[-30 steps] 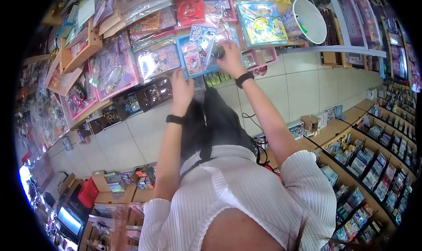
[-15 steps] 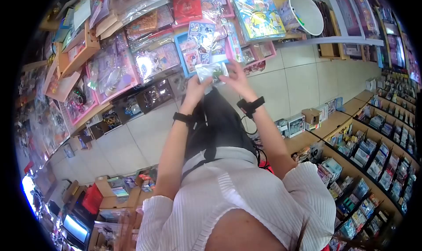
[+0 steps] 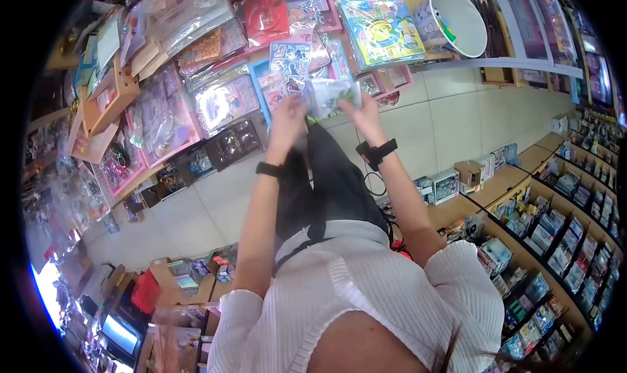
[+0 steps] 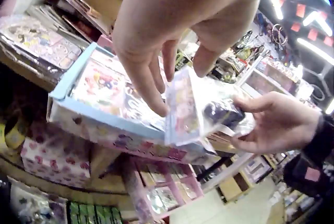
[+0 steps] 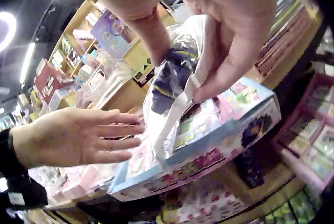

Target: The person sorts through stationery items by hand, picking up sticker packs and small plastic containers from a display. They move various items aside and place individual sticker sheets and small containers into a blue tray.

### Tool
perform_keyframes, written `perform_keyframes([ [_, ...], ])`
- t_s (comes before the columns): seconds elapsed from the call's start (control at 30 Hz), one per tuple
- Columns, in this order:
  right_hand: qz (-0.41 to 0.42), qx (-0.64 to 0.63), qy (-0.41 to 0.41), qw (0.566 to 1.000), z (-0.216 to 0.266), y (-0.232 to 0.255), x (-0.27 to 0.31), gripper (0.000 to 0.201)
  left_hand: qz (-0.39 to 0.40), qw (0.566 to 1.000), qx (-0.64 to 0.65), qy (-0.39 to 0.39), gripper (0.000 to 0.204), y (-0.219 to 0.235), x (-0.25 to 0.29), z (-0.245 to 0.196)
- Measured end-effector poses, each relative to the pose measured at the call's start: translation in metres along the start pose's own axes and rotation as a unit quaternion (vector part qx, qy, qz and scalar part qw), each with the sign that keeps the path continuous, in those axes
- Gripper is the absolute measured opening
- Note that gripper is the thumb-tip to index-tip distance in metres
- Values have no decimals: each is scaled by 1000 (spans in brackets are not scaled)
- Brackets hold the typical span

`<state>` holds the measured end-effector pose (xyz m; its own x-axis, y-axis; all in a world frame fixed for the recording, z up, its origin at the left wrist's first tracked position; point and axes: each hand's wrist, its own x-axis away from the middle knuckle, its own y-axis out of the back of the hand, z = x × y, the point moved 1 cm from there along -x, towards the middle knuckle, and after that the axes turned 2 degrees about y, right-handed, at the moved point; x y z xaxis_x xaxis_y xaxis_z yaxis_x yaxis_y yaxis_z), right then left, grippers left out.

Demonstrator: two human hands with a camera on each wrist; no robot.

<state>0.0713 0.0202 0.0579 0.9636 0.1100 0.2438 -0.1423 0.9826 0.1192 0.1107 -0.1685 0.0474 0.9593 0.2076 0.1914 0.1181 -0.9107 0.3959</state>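
In the head view, we take the clear packet as the centre of a clock. The right hand is at 4 o'clock and it pinches the packet between thumb and fingers. Inside is a dark blue thing with a thin yellow line; what it is, we cannot tell. The packet seems soft, so we think a side hold keeps it spread, with its contents visible.

The left hand, at 8 o'clock, has released grip: its fingers are extended in the right wrist view and grasp nothing. They are just beside the packet, perhaps to be ready as a support; whether a fingertip touches it, we cannot tell.

The packet is above the near side of the blue-rimmed box, which spreads toward 10 o'clock. Whether its lower end touches the box, this is not clear to us. In the box lies a sheet with blue figures, flat, probably so that its print can be seen from above. At 11 o'clock there is a red packet, at 1 o'clock a yellow and blue package, and at 2 o'clock a white bucket, maybe kept aside from the flat goods because it is deep.
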Motion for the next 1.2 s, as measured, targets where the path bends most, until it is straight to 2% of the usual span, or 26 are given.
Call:
perform_keyframes([
  [0.03,-41,68,18,997,5,2,-10,23,-26,999,13,31,32,5,-11,3],
  [0.07,-37,66,13,997,9,4,-13,23,-52,996,26,62,31,10,-22,6],
  [0.13,-32,39,4,999,38,5,-24,23,-121,991,-54,7,31,21,-42,-2],
  [0.2,-31,76,30,996,27,12,-36,22,-106,991,-23,77,37,27,-60,-12],
  [0.23,-55,17,34,998,31,17,-40,22,-106,991,-22,75,37,27,-69,-11],
  [0.3,-118,-106,40,987,56,30,-48,22,-95,981,-170,14,50,25,-87,-10],
  [0.33,-153,-57,134,977,73,47,-54,22,-97,981,-169,11,50,24,-90,-2],
  [0.37,-195,-121,88,969,95,64,-61,23,-114,973,-203,7,57,20,-93,8],
  [0.4,-222,-174,139,949,114,85,-73,26,-129,965,-228,-5,64,12,-102,11],
  [0.43,-265,-106,215,934,131,110,-86,28,-138,968,-210,8,66,9,-109,11],
  [0.47,-311,-87,249,913,147,133,-99,30,-142,970,-195,22,69,9,-109,12],
  [0.57,-389,2,261,883,144,215,-151,34,-165,976,-139,24,56,10,-115,6],
  [0.63,-294,231,109,921,137,250,-181,37,-171,974,-145,35,48,14,-118,15],
  [0.67,-272,231,121,926,119,264,-198,36,-140,989,-19,42,38,16,-120,20],
  [0.7,-228,162,75,957,114,263,-206,35,-107,987,106,48,28,17,-121,18],
  [0.73,-180,91,31,979,109,263,-214,33,-109,988,104,45,28,19,-121,15],
  [0.77,-159,-23,-53,986,105,268,-215,33,-119,981,147,38,23,22,-123,12],
  [0.8,-160,-25,-52,985,102,274,-220,33,-127,973,190,32,17,25,-123,5],
  [0.87,-105,-149,-142,973,97,286,-230,35,-119,962,243,40,19,33,-125,-9],
  [0.9,-89,-95,-173,976,94,292,-234,35,-118,952,279,44,18,36,-125,-17],
  [0.97,-69,-83,-179,978,84,300,-237,35,-126,936,324,45,19,40,-122,-28],
  [1.07,-16,-26,-220,975,72,313,-257,31,-133,931,336,60,18,45,-123,-12],
  [1.1,-48,3,-224,973,74,311,-259,33,-149,932,325,61,18,50,-121,-16],
  [1.13,-32,2,-245,969,76,312,-264,39,-139,910,388,46,20,49,-120,-25],
  [1.17,-124,186,-232,947,116,281,-238,51,-126,883,450,29,22,50,-114,-33],
  [1.2,-145,246,-189,940,108,286,-246,56,-139,885,443,31,22,56,-106,-43],
])
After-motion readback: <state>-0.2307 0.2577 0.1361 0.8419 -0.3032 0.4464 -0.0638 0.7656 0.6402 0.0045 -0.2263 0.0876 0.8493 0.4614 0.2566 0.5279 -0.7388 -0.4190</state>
